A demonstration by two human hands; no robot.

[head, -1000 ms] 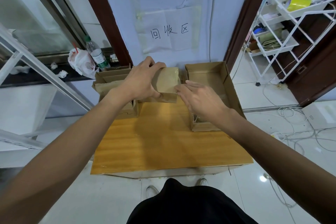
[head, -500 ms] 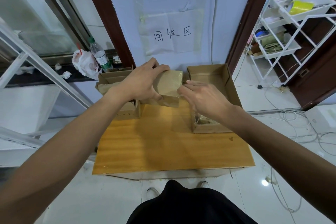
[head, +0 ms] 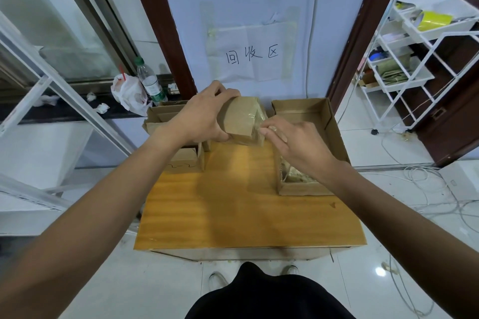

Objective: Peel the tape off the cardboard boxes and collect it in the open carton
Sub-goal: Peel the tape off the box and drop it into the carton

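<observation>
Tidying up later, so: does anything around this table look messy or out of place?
Yes. Crumpled paper scraps litter the dark ledge at left, beside a white plastic bag, and loose cables lie tangled on the floor at right.

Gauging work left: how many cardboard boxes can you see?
4: held box in left hand, open carton at right, flapped box and closed box behind the left forearm. More may be hidden.
</observation>
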